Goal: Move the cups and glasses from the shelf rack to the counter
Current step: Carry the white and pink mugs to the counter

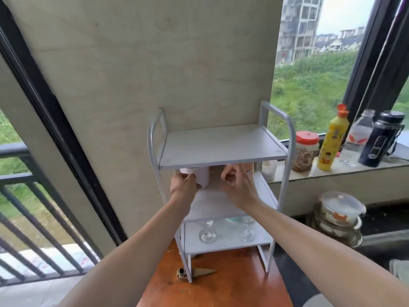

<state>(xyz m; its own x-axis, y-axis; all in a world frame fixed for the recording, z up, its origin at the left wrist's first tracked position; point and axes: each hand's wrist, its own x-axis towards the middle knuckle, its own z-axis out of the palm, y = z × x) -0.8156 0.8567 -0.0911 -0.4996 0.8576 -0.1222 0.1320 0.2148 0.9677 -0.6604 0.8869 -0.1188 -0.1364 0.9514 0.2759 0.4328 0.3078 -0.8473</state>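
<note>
Under the rack's (218, 149) top shelf, the left hand (182, 183) clasps a white cup (202, 177), the right hand's (238, 185) grip is unclear; lifting could knock its rim against that shelf.

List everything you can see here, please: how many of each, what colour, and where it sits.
Shelf rack: one, white, three tiers, on the table.
Table: one, reddish-brown, under the rack.
Mug: one, white, middle tier, left side.
Wine glasses: two, clear, upside down on the bottom tier.
Jar: one, clear with red lid, on the window ledge.
Squeeze bottle: one, yellow with orange cap, ledge.
Water bottle: one, clear, ledge.
Flask: one, black, ledge.
Lidded containers: stacked, clear, below the ledge; count unclear.
Left hand: grip closed on the mug.
Right hand: on the middle tier, around something mostly hidden.
</note>
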